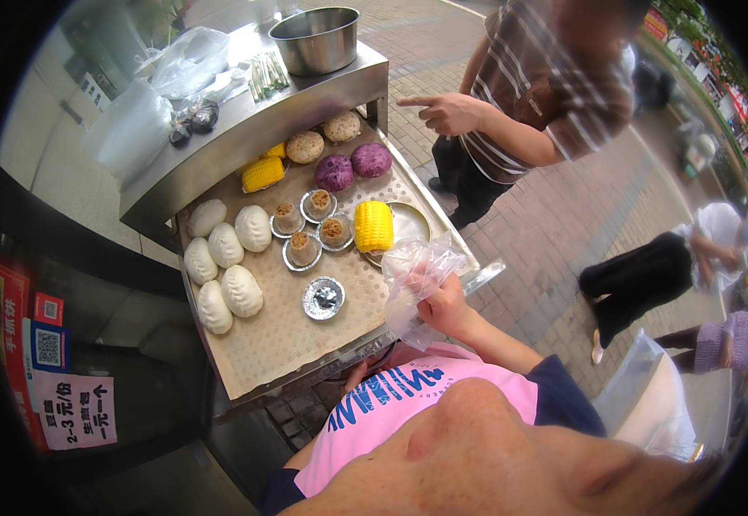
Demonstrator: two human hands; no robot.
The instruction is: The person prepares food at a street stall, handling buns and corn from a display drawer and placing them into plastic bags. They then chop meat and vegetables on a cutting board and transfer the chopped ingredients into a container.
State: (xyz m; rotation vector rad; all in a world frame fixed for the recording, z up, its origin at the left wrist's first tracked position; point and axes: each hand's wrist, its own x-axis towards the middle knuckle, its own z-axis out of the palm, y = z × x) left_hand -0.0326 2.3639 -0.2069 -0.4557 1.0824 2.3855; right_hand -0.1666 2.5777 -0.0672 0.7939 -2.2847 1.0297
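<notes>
My right hand [446,306] grips a clear plastic bag [406,284] over the right front of the steamer tray. A yellow piece of corn [374,226] touches the bag's far edge; whether the hand grips it through the plastic cannot be told. Behind the corn a round metal plate [412,222] lies partly covered. Low at the tray's front edge, my left hand [359,373] is mostly hidden by my shirt, near a dark curved handle. On the tray paper [270,361] stand an empty foil cup [323,298] and several filled dumplings [301,248] in foil cups.
White buns [243,290] fill the tray's left side. Purple buns [334,172], speckled buns [305,147] and more corn [263,174] lie farther back. A raised steel shelf [322,87] carries a steel pot [316,42] and plastic bags [193,61]. Across the cart, a person's hand [451,113] points.
</notes>
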